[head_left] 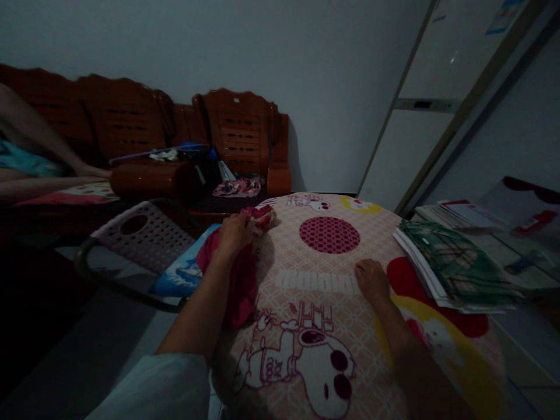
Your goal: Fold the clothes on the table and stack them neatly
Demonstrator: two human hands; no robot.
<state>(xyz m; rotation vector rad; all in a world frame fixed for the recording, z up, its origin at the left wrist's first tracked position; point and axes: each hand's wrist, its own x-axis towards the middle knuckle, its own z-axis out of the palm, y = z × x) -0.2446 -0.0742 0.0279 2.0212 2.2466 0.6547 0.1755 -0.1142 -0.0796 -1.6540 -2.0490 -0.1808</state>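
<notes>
My left hand (234,232) is closed on a crimson cloth (240,291) at the left edge of the round table. The cloth hangs over that edge, and a bunched orange-and-white patterned part (263,219) lies on the table beyond my fingers. My right hand (371,281) rests on the pink patterned tablecloth (315,268), its fingers curled in, with nothing visible in them. Between the two hands the tablecloth shows white stripes and a dark red oval. A cartoon dog print lies nearer to me.
A folded green plaid cloth (455,256) lies on papers (422,271) at the table's right. A woven-back chair (140,233) with a blue cushion (186,268) stands at left. Behind are wooden seats (238,131) and another person's legs (48,134). A white cabinet (415,140) stands back right.
</notes>
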